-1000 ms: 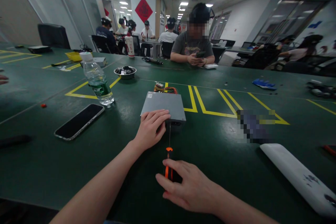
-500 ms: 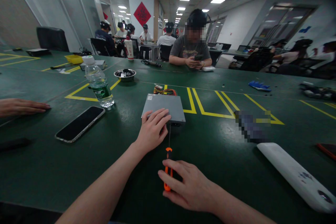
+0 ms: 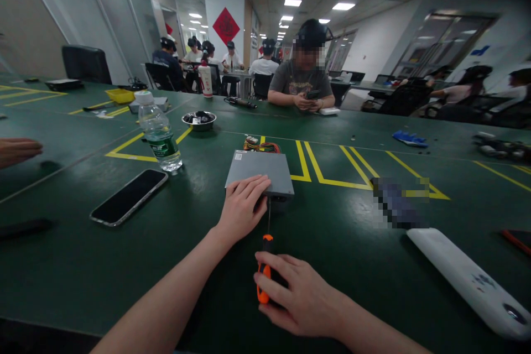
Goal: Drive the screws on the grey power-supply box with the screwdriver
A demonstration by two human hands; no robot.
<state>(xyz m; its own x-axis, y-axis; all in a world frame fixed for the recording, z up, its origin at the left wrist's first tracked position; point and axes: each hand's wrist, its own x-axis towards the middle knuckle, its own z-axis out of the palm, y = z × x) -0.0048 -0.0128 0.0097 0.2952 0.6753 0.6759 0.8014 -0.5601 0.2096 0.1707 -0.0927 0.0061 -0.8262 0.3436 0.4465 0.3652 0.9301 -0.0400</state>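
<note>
A grey metal computer power supply (image 3: pixel 261 168) lies flat on the green table, its bundle of coloured cables (image 3: pixel 262 145) behind it. My left hand (image 3: pixel 244 204) grips its near edge, fingers across the top and thumb down at the front side. In the fingers of my right hand (image 3: pixel 294 293) is a screwdriver (image 3: pixel 264 282) with an orange and black handle. Its thin shaft points away from me and reaches the near side of the power supply, close to my left thumb. The tip's exact seat is too small to make out.
Left of the power supply are a phone (image 3: pixel 129 197) and a water bottle (image 3: pixel 160 138). A metal bowl (image 3: pixel 199 120) of small parts stands farther back. A white elongated object (image 3: pixel 464 279) lies on the right. Another person's hand (image 3: pixel 19 152) rests at the left edge; a person (image 3: pixel 301 77) sits opposite.
My right hand's fingers have shifted slightly and the screwdriver handle looks turned. The other person's hand at the left has drawn back towards the edge. My left hand stays on the power supply.
</note>
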